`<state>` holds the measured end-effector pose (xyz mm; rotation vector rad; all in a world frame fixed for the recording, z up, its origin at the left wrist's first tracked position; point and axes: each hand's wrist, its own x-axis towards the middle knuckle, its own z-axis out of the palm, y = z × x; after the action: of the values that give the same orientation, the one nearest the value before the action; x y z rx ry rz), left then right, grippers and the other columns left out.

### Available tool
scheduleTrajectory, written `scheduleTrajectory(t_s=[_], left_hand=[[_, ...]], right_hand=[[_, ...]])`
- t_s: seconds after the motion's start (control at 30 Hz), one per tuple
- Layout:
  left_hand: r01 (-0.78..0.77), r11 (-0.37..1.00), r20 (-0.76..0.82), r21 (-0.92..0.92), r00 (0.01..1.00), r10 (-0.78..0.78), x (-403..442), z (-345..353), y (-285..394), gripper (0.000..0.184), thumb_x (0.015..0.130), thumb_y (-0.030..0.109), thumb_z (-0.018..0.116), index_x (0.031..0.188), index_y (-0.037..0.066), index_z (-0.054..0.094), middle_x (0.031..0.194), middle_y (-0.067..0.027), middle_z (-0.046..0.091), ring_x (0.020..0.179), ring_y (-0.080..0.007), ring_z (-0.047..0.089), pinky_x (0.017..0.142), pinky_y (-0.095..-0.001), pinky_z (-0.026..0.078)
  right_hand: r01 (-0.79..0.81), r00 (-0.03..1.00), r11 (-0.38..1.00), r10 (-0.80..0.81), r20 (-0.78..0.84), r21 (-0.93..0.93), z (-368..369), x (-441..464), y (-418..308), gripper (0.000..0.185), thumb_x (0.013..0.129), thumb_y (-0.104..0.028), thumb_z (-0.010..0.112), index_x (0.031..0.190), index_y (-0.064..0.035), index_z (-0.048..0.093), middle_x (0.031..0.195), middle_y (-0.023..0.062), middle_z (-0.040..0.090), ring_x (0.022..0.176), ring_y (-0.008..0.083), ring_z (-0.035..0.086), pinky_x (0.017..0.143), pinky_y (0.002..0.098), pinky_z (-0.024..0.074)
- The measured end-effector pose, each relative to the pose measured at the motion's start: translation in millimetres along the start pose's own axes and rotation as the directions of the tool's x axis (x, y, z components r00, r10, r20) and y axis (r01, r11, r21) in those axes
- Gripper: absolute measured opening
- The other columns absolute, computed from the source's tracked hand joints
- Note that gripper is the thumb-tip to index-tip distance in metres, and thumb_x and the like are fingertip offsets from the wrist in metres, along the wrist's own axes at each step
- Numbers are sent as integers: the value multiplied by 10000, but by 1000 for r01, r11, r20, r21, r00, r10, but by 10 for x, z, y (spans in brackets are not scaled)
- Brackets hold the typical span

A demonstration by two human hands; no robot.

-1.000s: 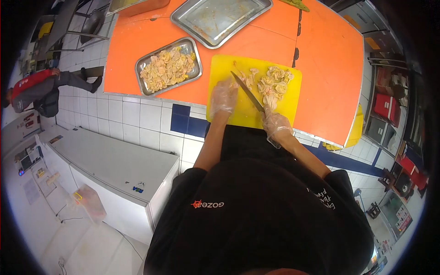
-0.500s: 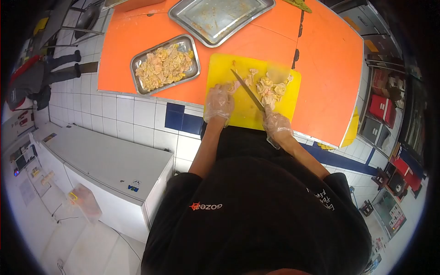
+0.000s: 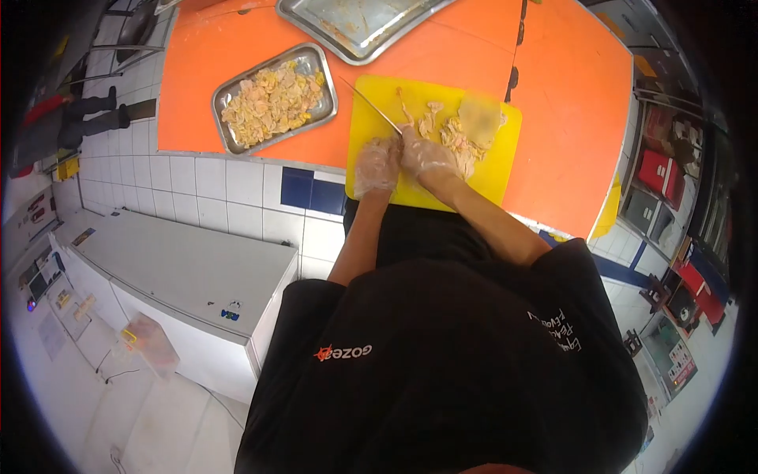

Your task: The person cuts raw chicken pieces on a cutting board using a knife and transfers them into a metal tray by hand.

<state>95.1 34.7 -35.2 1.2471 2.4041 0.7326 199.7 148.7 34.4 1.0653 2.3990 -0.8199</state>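
Sitting on the left side of the orange table [image 3: 560, 142] is a small metal tray [image 3: 329, 88] full of pale, cut-up food bits [image 3: 273, 103]. Its long side slants, with the right end higher up in the view. Next, near the top edge, is part of a big metal tray [image 3: 371, 31]. Below it, the left hand [image 3: 377, 166] is over the left part of the yellow board [image 3: 489, 180]. It wears a clear glove and its fingers look bent, but I cannot tell if they pinch anything. Just beside it is the knife [image 3: 369, 105]. Its long, thin blade slants up and to the left, and the tip pokes out past the board's top left corner, toward the small tray. The right hand [image 3: 427, 156], in a clear glove too, is wrapped tight around the knife's handle, close to the left hand. Past the blade, a thin strip of food [image 3: 400, 99] lies on the board, running mostly up and down. A small piece [image 3: 428, 118] lies to its right. Farther right is a messy pile of food [image 3: 455, 138], and its top part looks blurry.
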Motion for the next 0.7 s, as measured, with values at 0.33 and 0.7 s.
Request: scheduleTrajectory(t_s=[0.33,0.7], left_hand=[[-19,998,-12,-56,1000,19,10,-74,9,201,990,249,670,1003,86,787,956,-197,728,939,-416,684,846,-527,546],[-34,996,-189,-83,982,18,-9,86,-93,225,963,289,721,969,83,811,907,-183,744,911,-410,699,824,-500,554]], right_hand=[[-58,996,998,55,72,30,198,-430,317,227,1081,-242,468,1233,-84,526,990,289,764,881,483,761,747,606,589],[-171,964,981,185,189,-89,215,-1081,622,225,1066,-192,480,1268,-94,500,1047,294,765,962,474,760,804,599,585]])
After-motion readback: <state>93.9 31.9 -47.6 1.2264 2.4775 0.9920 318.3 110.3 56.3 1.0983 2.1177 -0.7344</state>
